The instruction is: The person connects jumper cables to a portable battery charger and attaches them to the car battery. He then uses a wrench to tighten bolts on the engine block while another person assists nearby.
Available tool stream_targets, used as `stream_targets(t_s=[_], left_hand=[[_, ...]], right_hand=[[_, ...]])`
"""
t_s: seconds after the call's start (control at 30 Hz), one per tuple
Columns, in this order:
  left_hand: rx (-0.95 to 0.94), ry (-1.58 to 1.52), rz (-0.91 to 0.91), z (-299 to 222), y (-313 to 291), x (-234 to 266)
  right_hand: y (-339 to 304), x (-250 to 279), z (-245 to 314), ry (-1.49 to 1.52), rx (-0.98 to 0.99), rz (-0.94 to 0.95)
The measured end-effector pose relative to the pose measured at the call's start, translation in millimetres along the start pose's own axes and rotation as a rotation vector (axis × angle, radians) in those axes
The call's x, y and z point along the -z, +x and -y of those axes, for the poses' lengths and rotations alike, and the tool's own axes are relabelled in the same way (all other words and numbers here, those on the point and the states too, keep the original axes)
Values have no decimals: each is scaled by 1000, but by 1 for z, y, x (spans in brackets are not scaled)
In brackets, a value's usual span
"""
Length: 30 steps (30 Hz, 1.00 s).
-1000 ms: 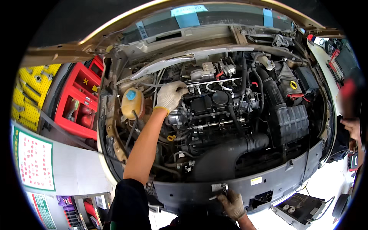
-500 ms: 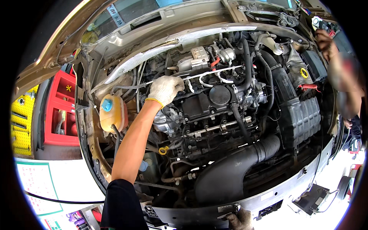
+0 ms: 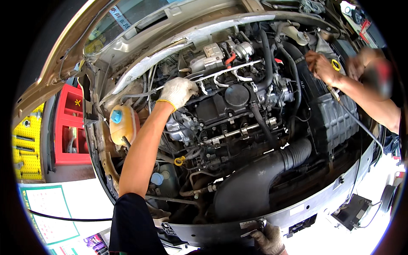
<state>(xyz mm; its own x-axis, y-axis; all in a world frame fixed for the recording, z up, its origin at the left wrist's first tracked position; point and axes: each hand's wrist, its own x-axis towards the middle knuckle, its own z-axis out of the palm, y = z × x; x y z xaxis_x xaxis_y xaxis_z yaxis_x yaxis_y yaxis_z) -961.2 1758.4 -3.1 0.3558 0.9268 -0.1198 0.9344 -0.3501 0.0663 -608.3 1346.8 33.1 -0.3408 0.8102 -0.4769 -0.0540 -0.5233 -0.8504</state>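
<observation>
The black plastic engine cover [image 3: 211, 111] with a round cap sits near centre. At its ten o'clock, the white-gloved left hand [image 3: 178, 92] hides its fingertips; its grip cannot be told. At five, the gloved right hand [image 3: 270, 241] grips a silver metal tool [image 3: 261, 222]. At nine stands a yellowed, blue-capped plastic reservoir [image 3: 123, 126], contents unclear.

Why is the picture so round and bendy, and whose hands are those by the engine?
A camera on a person's head looks down, and its wide lens bends everything near the edges. You're seeing inside a car's front. The person's left hand, in a pale glove, is over the engine; I can't tell whether it grips anything. Their gloved right hand holds a metal tool by the front panel. The bare hand belongs to someone else. That yellowish tank has a blue cap.
</observation>
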Motion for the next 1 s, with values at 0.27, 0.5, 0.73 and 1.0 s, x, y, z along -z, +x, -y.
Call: stream_targets(t_s=[0.27,0.5,0.73,1.0], left_hand=[[-177,-113,103,4,18,7],[-43,-68,112,-4,11,28],[47,232,109,-26,20,8],[289,221,200,-37,39,15]], right_hand=[[-7,2,-2,-6,-165,-51],[-7,8,-8,-37,-137,-26],[-10,4,-1,151,-206,-53],[-7,5,0,87,-90,-51]])
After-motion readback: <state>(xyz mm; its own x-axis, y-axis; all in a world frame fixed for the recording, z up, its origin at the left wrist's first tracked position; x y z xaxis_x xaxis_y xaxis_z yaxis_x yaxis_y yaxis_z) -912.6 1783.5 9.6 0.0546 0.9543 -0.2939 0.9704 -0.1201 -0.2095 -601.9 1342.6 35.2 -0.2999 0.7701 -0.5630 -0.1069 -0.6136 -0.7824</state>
